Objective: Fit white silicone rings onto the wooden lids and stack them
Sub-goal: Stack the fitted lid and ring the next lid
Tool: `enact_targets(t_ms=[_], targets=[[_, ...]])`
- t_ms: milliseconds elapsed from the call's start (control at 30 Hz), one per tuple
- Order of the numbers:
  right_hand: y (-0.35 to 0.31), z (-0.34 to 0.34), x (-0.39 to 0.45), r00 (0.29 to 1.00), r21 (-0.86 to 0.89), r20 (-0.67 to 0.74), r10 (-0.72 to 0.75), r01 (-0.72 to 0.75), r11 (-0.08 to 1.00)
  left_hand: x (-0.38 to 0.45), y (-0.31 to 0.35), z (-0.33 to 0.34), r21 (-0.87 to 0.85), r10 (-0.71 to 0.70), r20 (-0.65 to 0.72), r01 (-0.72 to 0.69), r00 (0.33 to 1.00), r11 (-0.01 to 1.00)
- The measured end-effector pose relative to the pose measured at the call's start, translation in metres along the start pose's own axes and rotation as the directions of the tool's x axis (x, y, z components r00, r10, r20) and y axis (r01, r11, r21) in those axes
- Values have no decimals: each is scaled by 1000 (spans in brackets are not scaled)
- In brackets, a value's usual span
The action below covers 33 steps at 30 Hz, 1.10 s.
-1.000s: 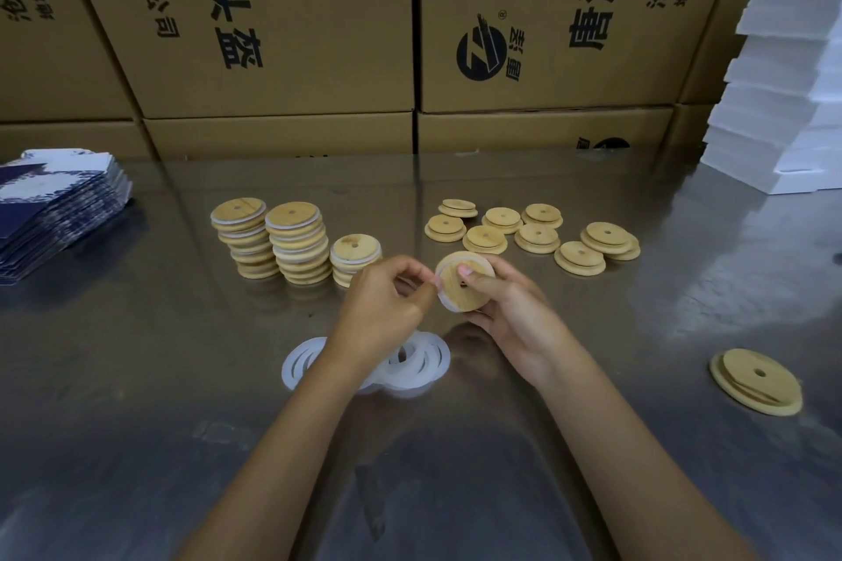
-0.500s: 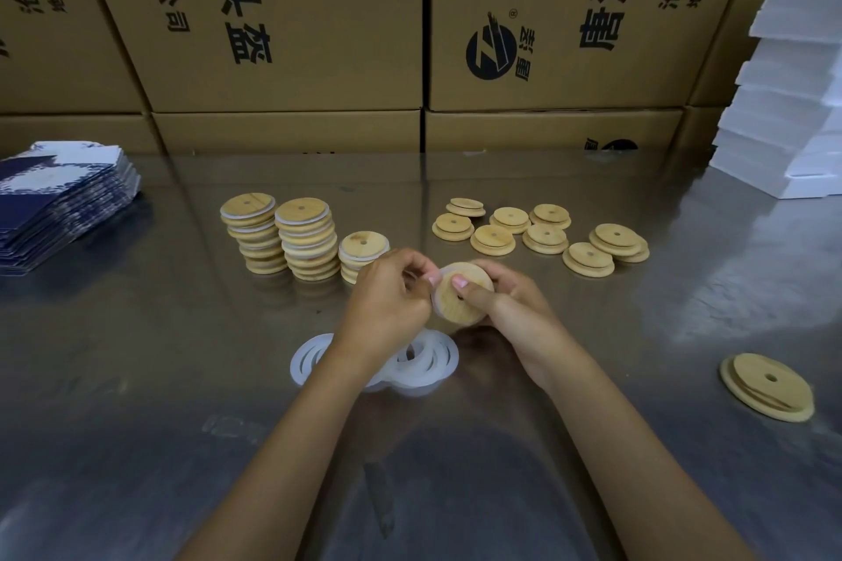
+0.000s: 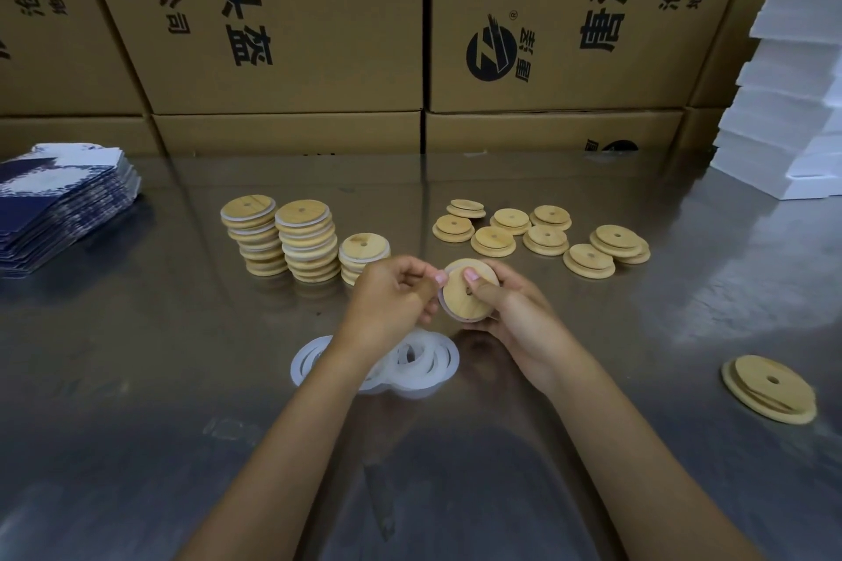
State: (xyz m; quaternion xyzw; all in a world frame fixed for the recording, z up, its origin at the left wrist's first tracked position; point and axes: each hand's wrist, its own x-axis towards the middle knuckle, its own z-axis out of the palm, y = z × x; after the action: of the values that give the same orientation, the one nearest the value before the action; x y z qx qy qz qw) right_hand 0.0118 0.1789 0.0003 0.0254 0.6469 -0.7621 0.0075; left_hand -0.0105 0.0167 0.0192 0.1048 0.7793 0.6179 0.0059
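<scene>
Both hands hold one round wooden lid above the metal table, a white silicone ring showing round its edge. My right hand grips the lid with the thumb on its face. My left hand pinches the ring at the lid's left edge. Loose white silicone rings lie in a pile just below the hands. Three stacks of ringed lids stand at the left. Several bare wooden lids lie spread out at the right.
A separate wooden lid lies at the far right of the steel table. Blue printed sheets are stacked at the left, white foam blocks at the right. Cardboard boxes wall off the back.
The lid has turned in the hands so that its face shows more. My left fingers have worked along its left edge. The view has shifted slightly.
</scene>
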Motion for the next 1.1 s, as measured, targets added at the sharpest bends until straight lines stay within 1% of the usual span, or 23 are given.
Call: enact_targets(t_ms=[100,200,267,333,400,500,600,667,733,833,1000,1033,1100], targets=[[0,0,1,1000,68,-19,12,-11,998,0,1,-1,-12,-46,23,46,999,999],[-1,-1,-1,1000,89,-7,12,-11,996,0,1,0,-19,-84,34,85,996,996],[-2,-1,-2,1000,94,-8,15,-14,995,0,1,0,-36,-93,15,94,996,995],[-2,-1,-1,999,74,-34,6,-3,997,1,1,0,-43,-94,-21,93,995,995],[-2,0,0,998,64,-54,-15,18,998,1,1,1,-48,-104,-28,103,994,994],[0,0,0,998,81,-66,-11,16,997,1,0,3,9,-115,-40,115,993,993],[1,-2,1,998,119,-60,12,-5,993,2,-1,3,41,-116,-1,116,993,992],[1,-4,1,999,125,-31,15,-11,992,1,-1,2,4,-116,37,116,993,993],[0,-5,1,1000,141,6,17,-18,990,-1,0,1,-30,-96,45,97,994,995],[-1,-5,2,1000,136,8,23,-24,990,-1,0,2,-31,-67,-5,67,998,997],[-2,-2,1,998,9,-30,47,-47,999,-1,1,2,-37,-6,-115,2,993,999],[-2,-2,1,998,16,-34,49,-49,999,0,1,1,-46,3,-129,-10,992,999],[-2,-2,1,997,109,-54,59,-53,993,0,2,1,-79,3,-122,-13,993,997]])
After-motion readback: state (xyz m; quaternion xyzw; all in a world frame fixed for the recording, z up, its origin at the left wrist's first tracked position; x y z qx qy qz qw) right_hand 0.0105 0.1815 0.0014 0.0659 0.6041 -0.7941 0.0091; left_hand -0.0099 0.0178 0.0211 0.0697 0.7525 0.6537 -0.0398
